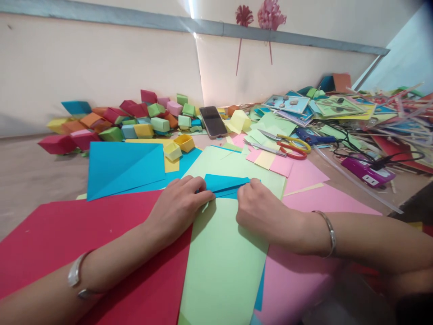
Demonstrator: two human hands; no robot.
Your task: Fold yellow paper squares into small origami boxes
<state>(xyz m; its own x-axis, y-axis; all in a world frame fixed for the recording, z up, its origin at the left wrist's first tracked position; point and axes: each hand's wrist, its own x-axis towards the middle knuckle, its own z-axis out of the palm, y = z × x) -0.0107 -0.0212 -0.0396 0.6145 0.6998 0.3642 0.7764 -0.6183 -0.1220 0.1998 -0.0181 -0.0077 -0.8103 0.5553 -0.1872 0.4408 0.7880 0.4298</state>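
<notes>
A folded piece of blue paper (225, 184) lies on light green sheets (226, 262) in front of me. My left hand (184, 203) pinches its left end between thumb and fingers. At the opposite end, my right hand (257, 205) has its fingers curled closed on the paper's edge. The fold stands slightly raised between the two hands. Under my left forearm is a large red sheet (101, 243), and pink sheets (297, 280) lie beneath my right arm. A larger blue sheet (126, 167) rests beyond my left hand.
Folded paper boxes (111, 117) in several colours are heaped along the wall. A phone (213, 122) leans by them. Scissors (291, 146), a blue glue gun (314, 136), a purple power strip (368, 169) with black cords, and piled paper scraps and sticks (402, 113) occupy the right.
</notes>
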